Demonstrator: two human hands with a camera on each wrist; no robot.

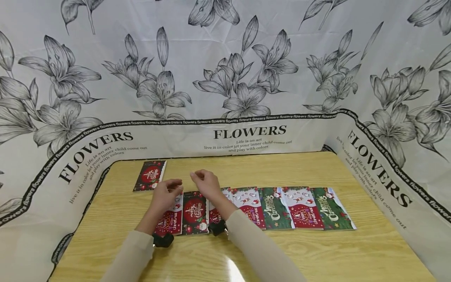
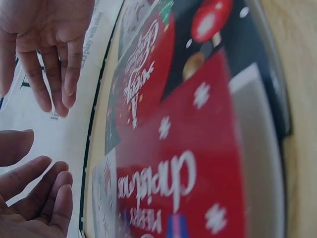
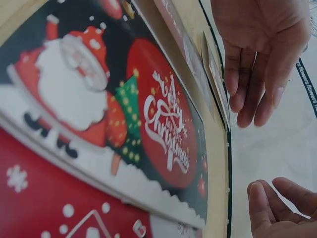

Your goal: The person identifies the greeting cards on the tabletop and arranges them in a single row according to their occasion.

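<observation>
My left hand (image 1: 165,197) hovers over the left end of a row of Christmas cards, its fingers loosely bent and holding nothing. Under it lies a red-and-white card (image 1: 171,223). My right hand (image 1: 207,185) is above a black card (image 1: 195,207) with a red circle, likewise without anything in its grasp. In the left wrist view the left hand (image 2: 37,198) and right hand (image 2: 49,44) face each other with a gap between them. The right wrist view shows the black card (image 3: 168,119) close up, a Santa at its corner.
Rightward, the row continues with a red-and-white card (image 1: 251,207), a green card (image 1: 276,209), another red-and-white card (image 1: 303,209) and a green card (image 1: 332,209). A separate black card (image 1: 148,176) lies behind at the left. Flower-printed cloth (image 1: 246,137) surrounds the wooden table (image 1: 366,250).
</observation>
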